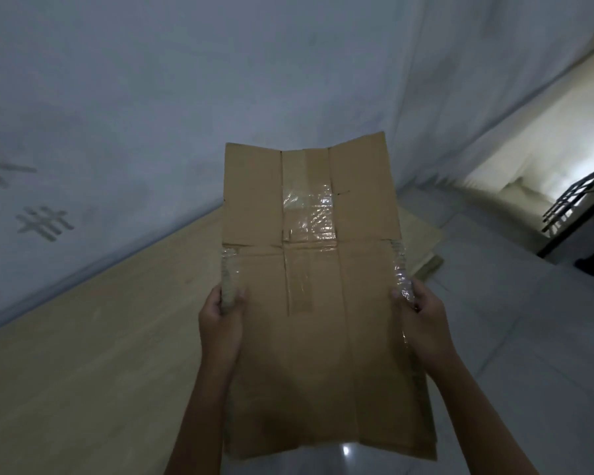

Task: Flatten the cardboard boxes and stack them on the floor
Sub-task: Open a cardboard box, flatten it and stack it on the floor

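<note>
I see a flattened brown cardboard box (pixel 318 303) held in front of me, above the floor, with one hand on each long edge. Its broad face is turned toward the camera, the near end low in the frame and the far end with its flaps raised toward the wall.

Left hand (pixel 222 315): the thumb lies on the front face at the left edge. The fingers (pixel 216 303) curl round that edge and grip it.

Right hand (pixel 422 315): the thumb lies on the front face at the right edge. The remaining fingers wrap behind the cardboard, so the edge is pinched between thumb and fingers.

Strips of clear packing tape (pixel 309 209) run down the centre seam of the box. More crinkled tape shows along both side edges just above the hands.

Below the box is a glossy pale tiled floor (pixel 515 337), with one bright reflection near the lower edge of the cardboard. To the left, a light wood-coloured band (pixel 93 337) runs along the base of the wall.

Beyond the held box, a low stack of flat cardboard sheets (pixel 422 241) lies on the floor, partly hidden by it. Behind everything stands a grey-white wall (pixel 186 80) with dark painted marks at left. At far right a black metal railing (pixel 576 207) stands beside a brightly lit opening.
</note>
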Demonstrator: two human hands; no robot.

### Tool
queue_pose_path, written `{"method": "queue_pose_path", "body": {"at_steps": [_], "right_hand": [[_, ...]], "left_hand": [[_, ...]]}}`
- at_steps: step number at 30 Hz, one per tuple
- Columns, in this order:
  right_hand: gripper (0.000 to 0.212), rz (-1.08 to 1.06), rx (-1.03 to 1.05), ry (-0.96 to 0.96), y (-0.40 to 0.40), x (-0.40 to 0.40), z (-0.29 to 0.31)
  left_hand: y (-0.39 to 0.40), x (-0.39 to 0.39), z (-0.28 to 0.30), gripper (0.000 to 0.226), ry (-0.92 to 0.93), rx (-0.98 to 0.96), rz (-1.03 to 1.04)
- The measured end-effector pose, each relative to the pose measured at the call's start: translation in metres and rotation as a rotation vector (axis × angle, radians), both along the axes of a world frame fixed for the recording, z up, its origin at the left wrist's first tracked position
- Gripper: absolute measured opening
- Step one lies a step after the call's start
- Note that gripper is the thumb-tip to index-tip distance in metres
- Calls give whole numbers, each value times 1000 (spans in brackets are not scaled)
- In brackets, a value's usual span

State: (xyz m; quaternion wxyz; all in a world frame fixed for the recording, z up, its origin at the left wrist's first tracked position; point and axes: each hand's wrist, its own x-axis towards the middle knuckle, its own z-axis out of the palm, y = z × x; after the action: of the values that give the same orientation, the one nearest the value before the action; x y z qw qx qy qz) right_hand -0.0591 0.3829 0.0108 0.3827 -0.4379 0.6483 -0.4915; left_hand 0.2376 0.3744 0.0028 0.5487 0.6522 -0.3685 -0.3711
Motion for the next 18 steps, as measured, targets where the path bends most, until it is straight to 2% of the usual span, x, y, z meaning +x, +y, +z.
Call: {"method": "queue_pose_path", "body": {"at_steps": [6, 12, 18], "right_hand": [[23, 5, 49, -44, -61, -116, 8], [22, 55, 79, -118, -171, -214, 2], [21, 88, 92, -50, -309, -308, 9]], "left_hand": [[-69, -109, 4, 21, 51, 14, -49], [-171, -196, -6, 9, 99, 45, -35], [-306, -294, -26, 36, 218, 59, -37]]}}
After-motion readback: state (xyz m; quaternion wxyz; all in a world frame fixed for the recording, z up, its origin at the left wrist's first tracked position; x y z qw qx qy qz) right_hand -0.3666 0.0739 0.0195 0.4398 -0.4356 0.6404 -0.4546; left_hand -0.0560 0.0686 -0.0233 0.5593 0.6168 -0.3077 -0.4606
